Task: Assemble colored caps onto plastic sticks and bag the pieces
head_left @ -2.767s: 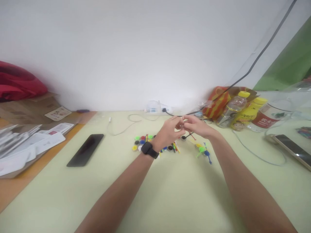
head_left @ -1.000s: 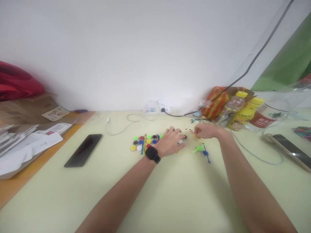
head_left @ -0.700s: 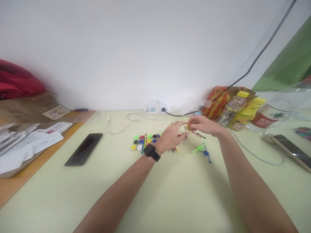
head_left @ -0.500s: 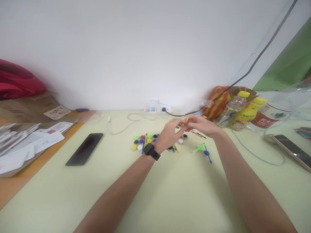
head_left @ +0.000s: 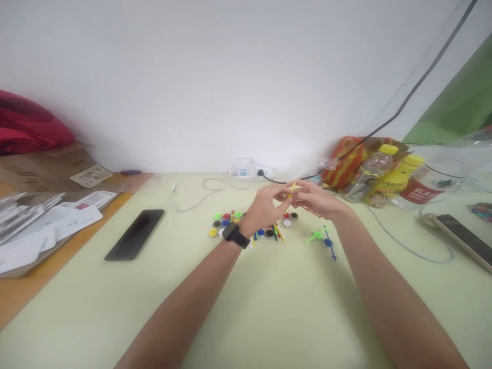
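Both my hands are raised above the pale table (head_left: 269,307) and meet at the fingertips. My left hand (head_left: 265,207), with a black watch (head_left: 232,234) on its wrist, and my right hand (head_left: 317,200) pinch a small yellow toy piece (head_left: 293,187) between them. Under them lies a cluster of small coloured discs and thin sticks (head_left: 234,224). A green and blue assembled piece (head_left: 323,240) lies just right of the cluster.
A black phone (head_left: 135,233) lies to the left, papers and white packets (head_left: 42,225) further left. Bottles with yellow caps (head_left: 378,177), a striped bag (head_left: 346,159) and a second phone (head_left: 463,233) stand at the right. A power strip (head_left: 244,169) and cables run along the wall.
Both hands went down to the pieces on the table, then rose again. They now hold a yellow piece together above the cluster.
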Motion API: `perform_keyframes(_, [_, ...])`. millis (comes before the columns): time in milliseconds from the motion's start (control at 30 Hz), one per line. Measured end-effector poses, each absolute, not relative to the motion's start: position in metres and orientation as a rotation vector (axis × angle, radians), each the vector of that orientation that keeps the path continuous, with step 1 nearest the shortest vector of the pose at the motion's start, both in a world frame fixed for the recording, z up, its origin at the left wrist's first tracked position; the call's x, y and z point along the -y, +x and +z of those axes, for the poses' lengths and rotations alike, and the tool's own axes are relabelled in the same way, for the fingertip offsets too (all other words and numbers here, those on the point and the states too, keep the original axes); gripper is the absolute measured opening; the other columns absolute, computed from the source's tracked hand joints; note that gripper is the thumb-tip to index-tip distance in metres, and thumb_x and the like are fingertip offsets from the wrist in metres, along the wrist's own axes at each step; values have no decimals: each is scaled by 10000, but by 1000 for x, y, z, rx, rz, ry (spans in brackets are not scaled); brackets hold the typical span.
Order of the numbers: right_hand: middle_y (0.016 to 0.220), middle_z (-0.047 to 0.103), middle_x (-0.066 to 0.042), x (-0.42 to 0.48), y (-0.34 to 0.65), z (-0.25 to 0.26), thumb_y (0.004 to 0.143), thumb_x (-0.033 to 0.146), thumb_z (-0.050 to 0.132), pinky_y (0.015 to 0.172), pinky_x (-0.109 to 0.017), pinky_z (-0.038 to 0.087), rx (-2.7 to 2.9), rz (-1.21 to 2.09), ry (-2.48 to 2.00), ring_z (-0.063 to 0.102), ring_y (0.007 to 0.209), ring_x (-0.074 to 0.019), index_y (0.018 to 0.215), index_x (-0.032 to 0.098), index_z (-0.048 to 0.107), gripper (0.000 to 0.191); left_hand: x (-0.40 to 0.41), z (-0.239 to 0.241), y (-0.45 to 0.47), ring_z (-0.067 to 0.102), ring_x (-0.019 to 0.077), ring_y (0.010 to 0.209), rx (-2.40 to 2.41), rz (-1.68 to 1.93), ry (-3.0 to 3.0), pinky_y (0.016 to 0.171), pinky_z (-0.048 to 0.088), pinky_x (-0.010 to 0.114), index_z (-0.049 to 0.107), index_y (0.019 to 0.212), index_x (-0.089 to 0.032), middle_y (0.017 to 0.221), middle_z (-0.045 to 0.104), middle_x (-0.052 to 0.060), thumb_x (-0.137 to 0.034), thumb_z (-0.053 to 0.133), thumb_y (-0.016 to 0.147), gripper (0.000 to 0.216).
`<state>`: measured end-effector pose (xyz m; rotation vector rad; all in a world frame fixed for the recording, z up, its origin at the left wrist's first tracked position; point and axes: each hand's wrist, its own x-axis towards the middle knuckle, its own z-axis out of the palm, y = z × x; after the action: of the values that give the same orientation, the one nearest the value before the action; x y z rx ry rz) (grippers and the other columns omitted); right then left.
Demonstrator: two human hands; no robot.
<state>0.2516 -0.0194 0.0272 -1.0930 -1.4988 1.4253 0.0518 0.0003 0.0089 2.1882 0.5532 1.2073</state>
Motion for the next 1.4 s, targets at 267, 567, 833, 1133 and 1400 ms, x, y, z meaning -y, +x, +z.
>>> perform_keyframes(267, [760, 584, -4, 20, 257, 25, 823, 303, 583, 546, -251, 366, 1642, 1158, -1532, 464, 619, -135, 1001, 230, 633, 200, 11, -1, 61, 666, 147, 768, -569, 1099, 2144, 739, 576, 276, 618, 907, -170, 902, 687, 40, -195, 649, 882, 47])
perform_keyframes(567, [780, 704, -41, 5, 307, 4, 801, 239, 637, 557, -260, 421, 2048, 750, -2037, 616, 656, -179, 987, 193, 648, 192, 34, -23, 73, 629, 252, 958, -634, 598, 2603, 817, 510, 345, 718, 887, -213, 895, 672, 69, -206, 686, 850, 50])
perform_keyframes(833, [882, 749, -38, 25, 304, 34, 639, 308, 796, 636, -297, 454, 2376, 1042, -1813, 663, 807, -244, 795, 245, 767, 170, 23, -24, 67, 573, 272, 964, -661, 567, 2799, 840, 463, 391, 740, 888, -203, 888, 714, 86, -199, 611, 943, 141])
perform_keyframes(1133, [766, 728, -13, 22, 293, 30, 571, 266, 788, 636, -303, 433, 2441, 1239, -1930, 640, 743, -219, 704, 221, 729, 152, 18, -19, 55, 531, 259, 1009, -612, 573, 2820, 917, 458, 397, 756, 1043, -242, 1117, 666, 68, -287, 629, 949, 164])
perform_keyframes(1400, [784, 697, -47, 33, 295, 51, 770, 363, 724, 621, -302, 445, 2120, 1224, -1646, 616, 723, -198, 790, 211, 645, 174, 15, -7, 56, 582, 274, 1113, -681, 794, 2603, 996, 475, 423, 660, 1241, -227, 1201, 673, 90, -290, 628, 962, 288])
